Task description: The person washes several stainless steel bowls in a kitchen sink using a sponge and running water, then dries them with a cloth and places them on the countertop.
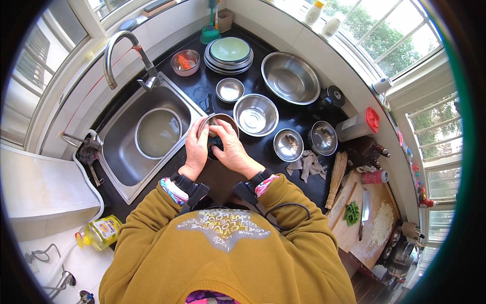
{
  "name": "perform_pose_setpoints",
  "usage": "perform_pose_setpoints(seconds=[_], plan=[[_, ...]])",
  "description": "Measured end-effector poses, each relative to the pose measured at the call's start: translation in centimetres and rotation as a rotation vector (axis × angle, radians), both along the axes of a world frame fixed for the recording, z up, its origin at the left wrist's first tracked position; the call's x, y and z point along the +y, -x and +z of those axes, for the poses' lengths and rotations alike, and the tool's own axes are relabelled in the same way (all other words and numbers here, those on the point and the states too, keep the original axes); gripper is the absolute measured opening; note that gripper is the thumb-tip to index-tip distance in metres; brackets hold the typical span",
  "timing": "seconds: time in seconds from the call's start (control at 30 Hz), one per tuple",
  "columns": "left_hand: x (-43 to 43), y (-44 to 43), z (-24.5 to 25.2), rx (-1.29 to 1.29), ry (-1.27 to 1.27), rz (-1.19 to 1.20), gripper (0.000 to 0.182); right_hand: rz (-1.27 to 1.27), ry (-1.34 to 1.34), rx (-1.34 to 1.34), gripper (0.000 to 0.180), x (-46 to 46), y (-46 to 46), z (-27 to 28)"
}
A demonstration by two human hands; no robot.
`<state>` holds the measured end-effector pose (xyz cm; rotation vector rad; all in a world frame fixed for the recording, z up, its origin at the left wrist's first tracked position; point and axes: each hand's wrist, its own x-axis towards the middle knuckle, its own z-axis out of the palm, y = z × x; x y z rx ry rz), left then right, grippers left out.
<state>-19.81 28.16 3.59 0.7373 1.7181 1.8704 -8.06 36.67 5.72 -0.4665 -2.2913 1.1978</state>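
Note:
Between my two hands is a small metal bowl (231, 121), tilted, at the right edge of the sink. My left hand (196, 146) grips its left side. My right hand (233, 150) reaches over the bowl, its fingers pressing something greyish, possibly a rag, against the inside. The fingers hide most of that item. Just right of the bowl stands a larger stainless steel bowl (256, 114), with a smaller steel bowl (230, 90) behind it. In the sink (117, 146) to my left sits a round basin (158, 133) of cloudy water, under a curved faucet (122, 36).
Stacked plates (230, 50), a pink bowl (185, 62) with an orange item and a large steel basin (291, 78) stand behind. At right are two steel bowls (288, 145), a crumpled rag (307, 164), a hand broom (337, 178) and a cutting board (343, 235) bearing a knife (365, 207).

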Motion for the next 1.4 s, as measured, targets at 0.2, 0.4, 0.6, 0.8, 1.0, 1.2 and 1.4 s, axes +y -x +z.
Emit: perform_pose_setpoints(seconds=[0.2,0.4,0.6,0.8,1.0,1.2,1.4], plan=[[-1.1,-0.7,0.7,0.002,0.012,-0.005,0.029,0.244,0.022,-0.031,0.051,-0.1,-0.8,1.0],[-1.4,-1.5,2.4,-0.181,0.058,-0.092,0.032,0.430,-0.368,-0.073,0.056,0.7,-3.1,3.3],[-0.3,-2.2,3.7,-0.295,0.068,-0.153,0.034,0.409,-0.532,-0.237,0.054,0.6,-4.1,4.6],[0.2,-1.2,5.2,-0.548,-0.010,-0.319,0.037,0.336,-0.313,-0.061,0.044,1.3,-4.8,6.5],[-1.1,-0.2,5.3,-0.308,0.171,-0.366,0.037,0.136,0.932,0.140,0.034,3.6,-7.9,9.1],[-1.2,-1.5,6.7,-0.588,-0.151,-0.548,0.034,0.165,1.492,0.486,0.042,4.4,-8.5,6.9],[-0.5,-3.7,9.0,-0.813,-0.204,-0.694,0.038,0.175,1.680,0.450,0.053,6.1,-8.8,2.7]])
